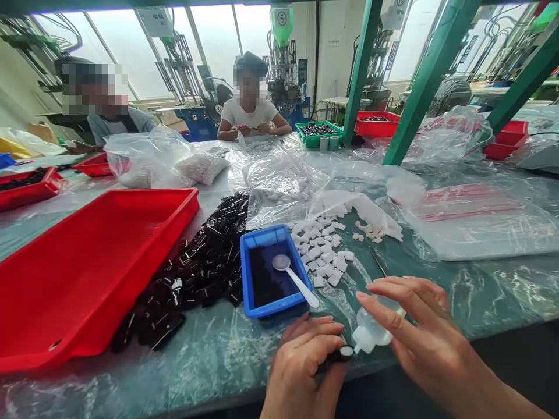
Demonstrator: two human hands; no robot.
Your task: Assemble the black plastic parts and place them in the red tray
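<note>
My left hand [305,361] is closed around a small black part [336,354], whose round white end faces right. In my right hand [423,326] is a translucent squeeze bottle [371,331], tilted with its narrow nozzle pointing down and left. The nozzle tip is right beside the white end of the black part; whether they touch I cannot tell. Just beyond my left hand stands a blue tray [246,279] with dark contents, and a white plastic spoon [299,285] rests across it. White square pieces [323,250] lie scattered to the tray's right.
A large red tray [87,244] stands at left, beside a heap of black parts [205,256]. A thin dark tool [378,262] lies beyond my right hand. Plastic bags [480,221] cover the right side. Green posts [419,81] rise at right. Two people [248,110] sit across the table.
</note>
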